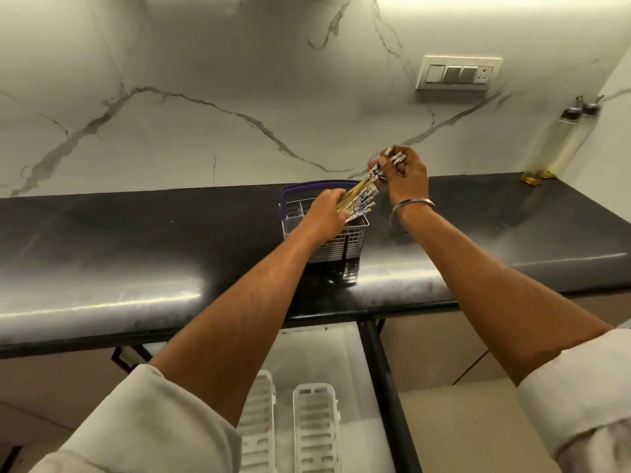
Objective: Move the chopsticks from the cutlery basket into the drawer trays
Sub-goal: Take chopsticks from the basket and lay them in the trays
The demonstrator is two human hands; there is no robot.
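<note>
A grey cutlery basket [355, 241] with a purple handle stands on the black counter near its front edge. A bundle of wooden chopsticks [362, 201] with blue-and-white patterned ends sticks out of it, leaning up to the right. My left hand [325, 214] is closed around the bundle just above the basket. My right hand [407, 180], with a metal bangle on the wrist, pinches the patterned ends of a few chopsticks [392, 158] raised higher than the rest. Below the counter an open drawer holds two white slotted trays [316, 428] side by side.
The black counter [136, 240] runs across the view under a marble wall. Two oil bottles [553, 145] stand at the back right corner. A switch panel [457, 72] is on the wall. A black cabinet post [382, 380] stands right of the drawer.
</note>
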